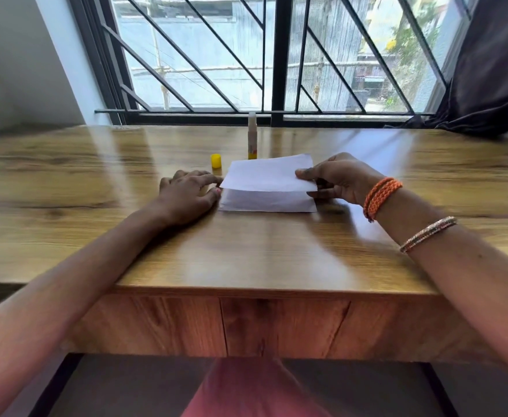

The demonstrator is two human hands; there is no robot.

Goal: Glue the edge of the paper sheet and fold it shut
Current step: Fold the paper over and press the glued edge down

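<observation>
A white paper sheet [266, 176] lies folded on the wooden table [246, 251]; its upper flap is lifted off the lower layer. My right hand [337, 179] pinches the flap's right edge between thumb and fingers. Flat on the table lies my left hand [191, 192], fingertips touching the sheet's left edge. Behind the sheet an uncapped glue stick [252, 136] stands upright, and its yellow cap [216, 161] sits on the table to the left of it.
A barred window [276, 55] runs along the far edge of the table, with a dark curtain [493, 64] at the right. The table's front edge [276, 291] is near my body.
</observation>
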